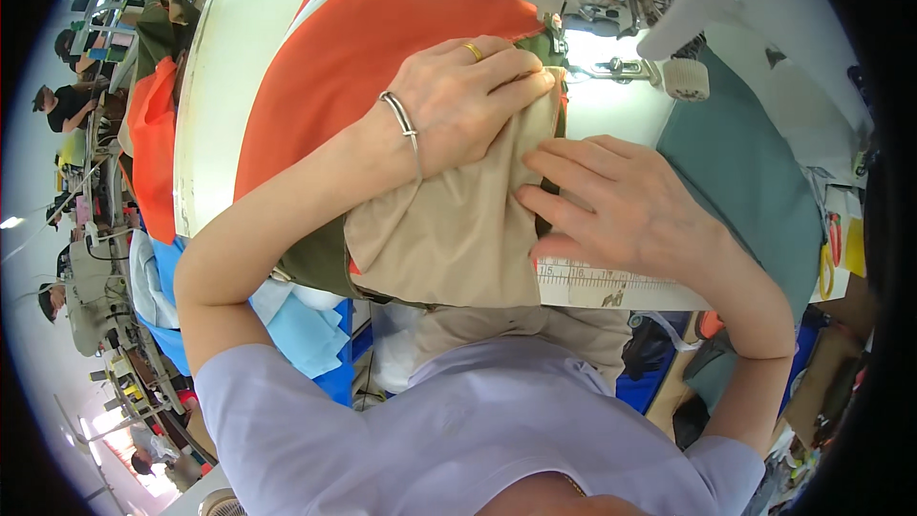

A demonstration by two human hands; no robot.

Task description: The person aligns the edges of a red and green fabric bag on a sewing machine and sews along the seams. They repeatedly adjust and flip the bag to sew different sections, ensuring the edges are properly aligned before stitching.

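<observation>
a person at a sewing machine [707, 0], seen from the head. the beige cloth [449, 239] lies on the near part of the white table [215, 134], over dark green cloth [315, 258] and beside a broad orange cloth [325, 86]; its upper corner reaches just beside the lit stitching area, while its lower end comes to the table's near edge. the left hand [458, 100] lies across the upper part, fingertips pressing at the corner; whether it also pinches a layer cannot be told. the right hand [630, 201] is spread and ungripped, its fingertips touching the right border of the beige cloth, above a printed ruler strip [611, 279]. as to progress, the layers appear brought together and largely lined up near the machine, with creases left to smooth; no stitching can be made out along the border, so how much is joined remains uncertain. grey-green cloth [745, 172] lies at right.
</observation>
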